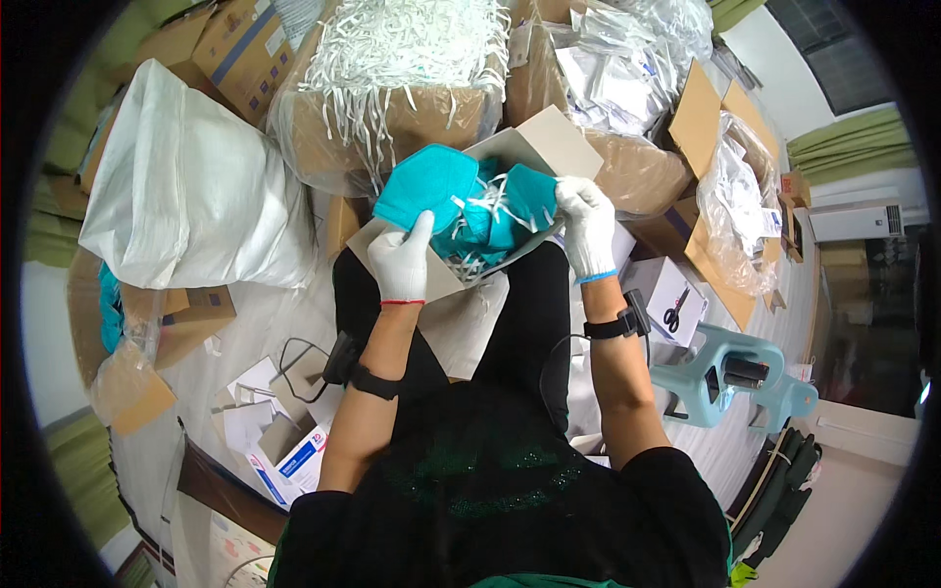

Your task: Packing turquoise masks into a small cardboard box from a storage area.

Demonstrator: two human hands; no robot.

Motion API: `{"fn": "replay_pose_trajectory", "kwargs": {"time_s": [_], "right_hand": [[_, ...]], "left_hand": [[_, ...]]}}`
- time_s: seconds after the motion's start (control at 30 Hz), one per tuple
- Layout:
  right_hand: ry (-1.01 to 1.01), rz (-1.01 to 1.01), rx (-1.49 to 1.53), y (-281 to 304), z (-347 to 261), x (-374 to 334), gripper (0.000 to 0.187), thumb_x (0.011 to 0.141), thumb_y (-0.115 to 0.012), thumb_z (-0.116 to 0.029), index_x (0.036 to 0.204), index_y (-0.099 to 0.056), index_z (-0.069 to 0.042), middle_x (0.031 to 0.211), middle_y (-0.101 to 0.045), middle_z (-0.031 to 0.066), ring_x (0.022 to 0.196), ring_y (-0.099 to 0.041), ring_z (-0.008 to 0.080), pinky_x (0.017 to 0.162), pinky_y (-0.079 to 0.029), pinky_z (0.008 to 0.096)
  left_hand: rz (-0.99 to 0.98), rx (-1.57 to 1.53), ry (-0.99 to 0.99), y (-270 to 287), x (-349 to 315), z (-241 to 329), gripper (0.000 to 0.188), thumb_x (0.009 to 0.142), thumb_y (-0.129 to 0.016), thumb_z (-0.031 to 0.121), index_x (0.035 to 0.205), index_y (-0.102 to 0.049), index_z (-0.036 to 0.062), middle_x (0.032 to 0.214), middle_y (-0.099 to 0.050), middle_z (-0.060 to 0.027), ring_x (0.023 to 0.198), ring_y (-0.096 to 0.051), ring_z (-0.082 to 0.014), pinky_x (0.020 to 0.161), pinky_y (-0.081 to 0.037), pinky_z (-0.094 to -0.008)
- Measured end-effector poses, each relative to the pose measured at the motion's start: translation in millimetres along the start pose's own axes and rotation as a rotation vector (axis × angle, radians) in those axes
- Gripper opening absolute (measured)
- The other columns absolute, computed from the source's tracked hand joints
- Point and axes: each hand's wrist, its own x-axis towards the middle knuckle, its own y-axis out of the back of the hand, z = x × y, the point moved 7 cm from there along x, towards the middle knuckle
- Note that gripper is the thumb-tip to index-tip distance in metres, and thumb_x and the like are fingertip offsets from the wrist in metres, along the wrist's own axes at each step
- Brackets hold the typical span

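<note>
Both of my hands wear white knit gloves. My left hand (404, 260) is closed on a teal face mask (426, 186), thumb on top, its broad flat panel facing up. A second teal face mask (531, 196) is pinched at its edge between the fingers of my right hand (588, 225). Between and below my hands, an open carton (554, 142) rests at my knees. Inside it lie more teal masks (472, 227) with white straps tangled among them. The fingertips under the left mask are hidden.
Beyond the carton stands a bigger box heaped with white straps (407, 49). A plastic-lined box of white packets (613, 83) is beside it. At left leans a white woven sack (196, 186). To my right are a white box with black scissors (676, 311) and a light blue stool (725, 372).
</note>
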Motion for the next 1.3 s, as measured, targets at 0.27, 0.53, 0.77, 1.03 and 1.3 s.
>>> {"fn": "replay_pose_trajectory", "kwargs": {"time_s": [0.27,0.53,0.77,1.03,1.3], "right_hand": [[-0.117,-0.002,0.452,0.3,3.4,-8.3,0.012,0.094,-0.059,-0.012,0.101,-0.062,-0.002,0.082,-0.062,0.0037,0.064,-0.054,0.012,0.061,-0.047,0.0236],[0.139,-0.003,-0.914,4.2,23.5,1.0,0.021,0.084,-0.066,-0.022,0.1,-0.069,-0.008,0.097,-0.07,0.0141,0.085,-0.067,0.0314,0.075,-0.051,0.0392],[-0.115,-0.551,-1.877,-41.1,39.0,-1.0,0.029,0.076,-0.063,-0.035,0.09,-0.074,-0.012,0.099,-0.072,0.013,0.095,-0.068,0.0319,0.095,-0.039,0.0469],[0.441,0.004,-1.328,-59.9,-54.3,-35.0,0.021,0.078,-0.069,-0.027,0.082,-0.058,-0.009,0.083,-0.061,0.0161,0.077,-0.064,0.037,0.068,-0.051,0.0468],[0.586,-0.102,-0.872,-125.3,-79.6,-89.0,0.019,0.085,-0.065,-0.017,0.101,-0.064,-0.009,0.091,-0.065,0.016,0.08,-0.065,0.0324,0.07,-0.052,0.039]], "left_hand": [[0.073,-0.018,-0.019,-11.1,-24.3,27.3,0.041,0.085,-0.075,0.018,0.054,-0.057,-0.0021,0.055,-0.051,0.0051,0.055,-0.042,-0.0034,0.051,-0.033,-0.0266],[0.124,0.035,0.02,15.9,-27.1,17.5,0.045,0.084,-0.076,0.019,0.049,-0.053,0.0042,0.051,-0.049,0.0052,0.046,-0.04,-0.0046,0.046,-0.029,-0.0268],[0.124,0.076,0.001,18.3,-36.1,21.9,0.042,0.085,-0.075,0.018,0.051,-0.056,0.0031,0.052,-0.051,0.0049,0.048,-0.042,-0.0039,0.047,-0.031,-0.0267],[0.119,-0.023,0.01,9.9,-25.1,18.6,0.026,0.088,-0.07,0.017,0.07,-0.067,-0.0007,0.063,-0.06,0.0013,0.053,-0.049,-0.0069,0.051,-0.037,-0.0263],[-0.247,-0.132,0.019,-46.0,-26.5,-6.7,0.036,0.097,-0.059,0.035,0.095,-0.066,0.0002,0.081,-0.062,-0.0015,0.075,-0.059,-0.0104,0.068,-0.047,-0.0283]]}}
